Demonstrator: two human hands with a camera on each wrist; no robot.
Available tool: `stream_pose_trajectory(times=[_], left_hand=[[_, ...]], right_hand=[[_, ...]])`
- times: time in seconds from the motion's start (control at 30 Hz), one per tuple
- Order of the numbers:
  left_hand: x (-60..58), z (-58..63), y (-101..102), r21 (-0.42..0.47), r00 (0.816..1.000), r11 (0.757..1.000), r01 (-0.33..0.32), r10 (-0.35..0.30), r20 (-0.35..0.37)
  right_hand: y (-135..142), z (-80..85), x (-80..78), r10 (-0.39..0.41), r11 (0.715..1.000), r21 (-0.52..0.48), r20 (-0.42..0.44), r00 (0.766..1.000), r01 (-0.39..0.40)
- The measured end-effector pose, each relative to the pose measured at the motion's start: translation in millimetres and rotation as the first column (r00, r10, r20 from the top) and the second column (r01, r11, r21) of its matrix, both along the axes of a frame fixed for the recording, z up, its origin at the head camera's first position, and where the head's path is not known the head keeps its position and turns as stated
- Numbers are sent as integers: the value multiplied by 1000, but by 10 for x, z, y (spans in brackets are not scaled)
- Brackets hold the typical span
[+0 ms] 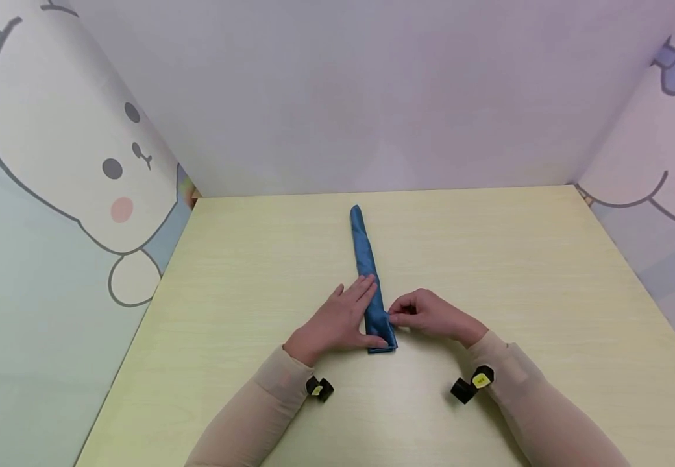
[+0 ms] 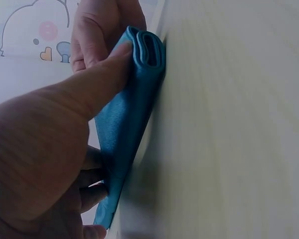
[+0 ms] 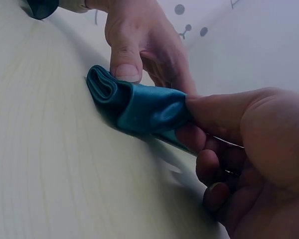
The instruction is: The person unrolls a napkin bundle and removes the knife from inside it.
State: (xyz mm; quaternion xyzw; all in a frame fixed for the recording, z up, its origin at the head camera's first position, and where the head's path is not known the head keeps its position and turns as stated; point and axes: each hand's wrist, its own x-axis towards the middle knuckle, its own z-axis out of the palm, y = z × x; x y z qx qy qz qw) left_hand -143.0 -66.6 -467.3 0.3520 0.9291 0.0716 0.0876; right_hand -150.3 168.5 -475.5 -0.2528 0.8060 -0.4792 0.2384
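A shiny blue satin cloth point(image 1: 363, 250), rolled and folded into a long narrow strip, lies lengthwise on the table. At its near end the folded layers show as a flat coil point(image 3: 103, 84) in the right wrist view. My left hand point(image 1: 340, 319) rests on the strip from the left, fingers extended across its middle and thumb pressing close to the near end. From the right, my right hand point(image 1: 431, 316) pinches the cloth's loose edge between thumb and forefinger, a short way up from that end. In the left wrist view, the left thumb point(image 2: 97, 82) lies along the folded cloth.
The pale wood-grain table point(image 1: 507, 259) extends around the cloth on all sides. A plain light wall point(image 1: 349, 97) rises behind its far edge, with cartoon-printed panels point(image 1: 63, 194) at the sides. Small black devices point(image 1: 472, 384) are strapped to both wrists over beige sleeves.
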Motion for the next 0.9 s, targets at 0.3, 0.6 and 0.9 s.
stream_pose_trajectory(times=[0.3, 0.6, 0.9], left_hand=[[6, -6, -7, -1, 1000, 1000, 2, -2, -2], [25, 43, 7, -3, 1000, 1000, -13, 13, 13], [35, 43, 3, -12, 1000, 1000, -17, 18, 5]], right_hand=[[56, 11, -12, 3, 1000, -1, 32, 999, -3], [244, 117, 50, 54, 995, 78, 48, 997, -57], [289, 118, 139, 48, 993, 103, 33, 998, -52]])
